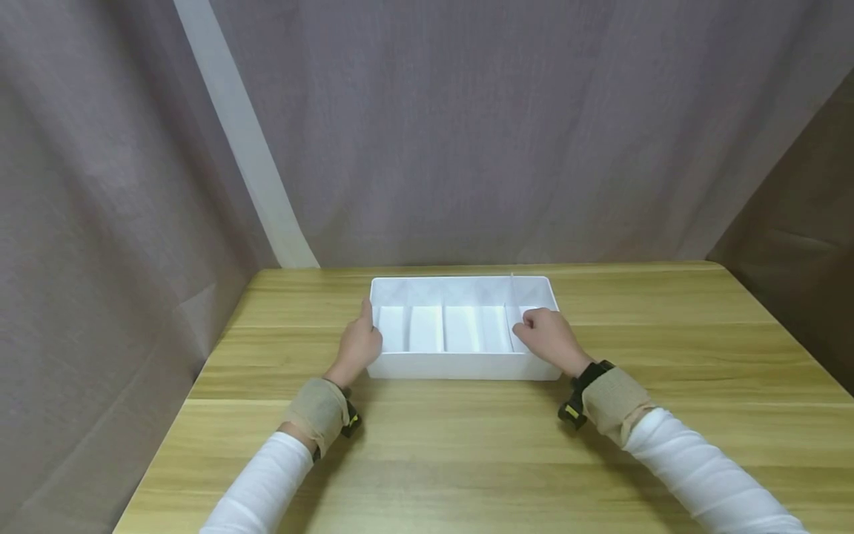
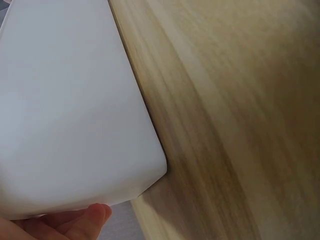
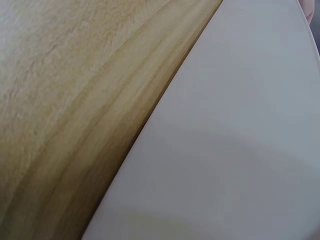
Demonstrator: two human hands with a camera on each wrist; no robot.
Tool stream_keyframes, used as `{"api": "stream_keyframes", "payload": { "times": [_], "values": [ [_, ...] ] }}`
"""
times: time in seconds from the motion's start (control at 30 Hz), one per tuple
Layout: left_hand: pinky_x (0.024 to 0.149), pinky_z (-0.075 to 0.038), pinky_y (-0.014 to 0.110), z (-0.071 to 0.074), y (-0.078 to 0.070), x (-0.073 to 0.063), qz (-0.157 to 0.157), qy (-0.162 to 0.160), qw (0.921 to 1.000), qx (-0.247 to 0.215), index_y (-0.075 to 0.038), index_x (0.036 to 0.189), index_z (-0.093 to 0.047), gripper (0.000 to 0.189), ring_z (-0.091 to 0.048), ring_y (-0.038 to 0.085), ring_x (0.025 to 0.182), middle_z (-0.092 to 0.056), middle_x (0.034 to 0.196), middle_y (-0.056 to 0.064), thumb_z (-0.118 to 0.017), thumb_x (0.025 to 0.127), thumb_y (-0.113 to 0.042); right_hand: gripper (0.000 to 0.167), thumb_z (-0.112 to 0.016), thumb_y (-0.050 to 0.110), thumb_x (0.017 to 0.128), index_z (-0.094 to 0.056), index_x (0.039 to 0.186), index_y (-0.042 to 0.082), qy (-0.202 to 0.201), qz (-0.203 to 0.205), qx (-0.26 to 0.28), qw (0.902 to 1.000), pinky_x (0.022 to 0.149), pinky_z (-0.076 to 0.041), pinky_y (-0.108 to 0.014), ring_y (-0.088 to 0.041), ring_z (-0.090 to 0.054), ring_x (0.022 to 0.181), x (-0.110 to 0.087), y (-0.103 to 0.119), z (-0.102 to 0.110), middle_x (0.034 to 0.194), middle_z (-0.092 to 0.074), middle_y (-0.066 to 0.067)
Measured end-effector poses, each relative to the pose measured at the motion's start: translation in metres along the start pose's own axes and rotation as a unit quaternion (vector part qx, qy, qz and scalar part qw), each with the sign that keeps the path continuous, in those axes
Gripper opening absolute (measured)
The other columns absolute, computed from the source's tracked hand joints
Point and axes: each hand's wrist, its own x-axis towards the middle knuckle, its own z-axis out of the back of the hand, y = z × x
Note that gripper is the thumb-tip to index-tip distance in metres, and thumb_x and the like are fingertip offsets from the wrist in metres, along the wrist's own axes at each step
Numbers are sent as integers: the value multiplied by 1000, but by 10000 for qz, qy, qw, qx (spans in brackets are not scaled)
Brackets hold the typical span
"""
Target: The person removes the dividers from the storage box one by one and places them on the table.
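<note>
A white divided box (image 1: 460, 366) stands on the wooden table, its long front wall towards me. My left hand (image 1: 358, 345) grips its left end near the front corner. In the left wrist view the fingers (image 2: 90, 222) lie against the outside of that end, beside the broad white wall (image 2: 75, 110). My right hand (image 1: 548, 337) is over the right end, fingers curled in at a thin divider (image 1: 512, 300), which it appears to pinch. The divider's back top corner pokes slightly above the rim. Only the box's front wall (image 3: 220, 140) fills the right wrist view; the right fingers are hidden there.
White dividers (image 1: 442, 328) split the box into several compartments, with nothing seen inside them. The wooden table (image 1: 440, 452) extends around the box. A greyish curtain (image 1: 467, 133) hangs behind the table's back edge, with a pale strip (image 1: 247, 141) at the left.
</note>
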Motion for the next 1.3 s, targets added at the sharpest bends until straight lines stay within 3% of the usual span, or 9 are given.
{"api": "stream_keyframes", "payload": {
  "times": [0.6,1.3],
  "values": [
    [43,-31,26,0,-3,-1,-31,-6,10000,41,4,140,-10,58,-36,16,45,-41,54,6,-32,86,-3,30,-47,11,80,-37,52,9,-245,-3,252,9994,45,-25,-23,-12,-30,46,0,-1,1,48,-28,4],
    [41,-30,25,2,-1,-3,-78,4,9999,80,5,140,-10,60,-32,14,43,-37,51,3,-33,85,-2,30,-47,11,81,-37,52,8,-474,46,844,9953,48,-28,-24,-14,-34,48,-3,14,15,47,-29,5]
  ]
}}
